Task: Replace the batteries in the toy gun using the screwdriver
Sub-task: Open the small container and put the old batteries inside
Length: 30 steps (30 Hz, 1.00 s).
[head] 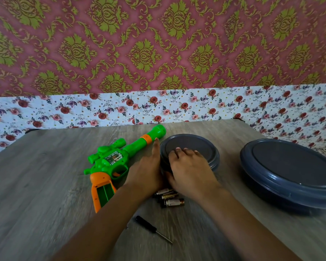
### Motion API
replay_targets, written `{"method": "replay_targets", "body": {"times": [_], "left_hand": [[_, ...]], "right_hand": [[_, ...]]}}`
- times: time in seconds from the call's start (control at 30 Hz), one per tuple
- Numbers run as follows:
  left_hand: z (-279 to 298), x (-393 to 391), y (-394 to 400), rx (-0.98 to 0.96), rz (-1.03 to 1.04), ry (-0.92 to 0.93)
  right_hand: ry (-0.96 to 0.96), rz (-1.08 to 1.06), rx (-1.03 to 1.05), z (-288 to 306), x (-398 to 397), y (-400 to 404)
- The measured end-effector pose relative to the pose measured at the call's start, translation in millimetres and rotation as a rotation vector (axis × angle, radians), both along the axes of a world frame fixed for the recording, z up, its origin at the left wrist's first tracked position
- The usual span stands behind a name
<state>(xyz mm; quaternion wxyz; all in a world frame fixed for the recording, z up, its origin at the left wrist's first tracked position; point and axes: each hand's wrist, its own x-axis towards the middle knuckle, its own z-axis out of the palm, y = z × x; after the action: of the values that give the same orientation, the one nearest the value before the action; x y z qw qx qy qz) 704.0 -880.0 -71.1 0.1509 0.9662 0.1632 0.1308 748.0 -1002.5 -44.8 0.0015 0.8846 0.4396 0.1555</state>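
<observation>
Both hands meet at a small grey lidded container (194, 147) in the middle of a wood-grain table (36, 185). Resting on the lid, the right hand (190, 170) has its fingers curled over the near rim, thumb down the side, gripping it. Pressed flat against the container's left wall, the left hand (149, 166) has its fingers straight and together, pointing away from the person.

Behind the table, the wall (158, 44) carries pink paper with a green-gold damask print, and below it runs a white floral cloth (83, 110) with red and purple roses.

On the right side of the table sits a larger grey lidded container (294, 174), well apart from the small one.

Left of the hands lies the toy gun (117, 159), green with orange trim, on its side, barrel pointing away and to the right, its muzzle near the small container's far rim. Its orange grip points toward the person, and the battery slot in it is open, showing a green interior.

Near the wrists lie several batteries (170, 198) in a loose cluster, dark with gold ends, just behind the right hand.

Closest to the person lies the screwdriver (152, 228), black handle to the left, thin metal shaft pointing right, near the batteries but not touching them.
</observation>
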Motion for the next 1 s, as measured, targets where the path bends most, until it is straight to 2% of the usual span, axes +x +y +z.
{"method": "replay_targets", "body": {"times": [0.27, 0.47, 0.63, 1.0], "left_hand": [[0.0, 2.6, 2.6, -0.160, -0.077, -0.092], [-5.9, 3.8, 6.6, -0.153, -0.038, -0.082], [-9.0, 3.4, 8.4, -0.138, -0.028, -0.076], [-13.2, 6.4, 6.8, -0.199, 0.014, -0.092]], "right_hand": [[-0.023, 0.077, 0.016, 5.6, 4.3, -2.6], [-0.008, 0.131, -0.012, 6.3, 7.0, -5.0], [-0.086, 0.138, -0.031, 0.5, 10.9, -3.5], [-0.156, 0.176, 0.118, -7.5, 18.7, -4.8]]}}
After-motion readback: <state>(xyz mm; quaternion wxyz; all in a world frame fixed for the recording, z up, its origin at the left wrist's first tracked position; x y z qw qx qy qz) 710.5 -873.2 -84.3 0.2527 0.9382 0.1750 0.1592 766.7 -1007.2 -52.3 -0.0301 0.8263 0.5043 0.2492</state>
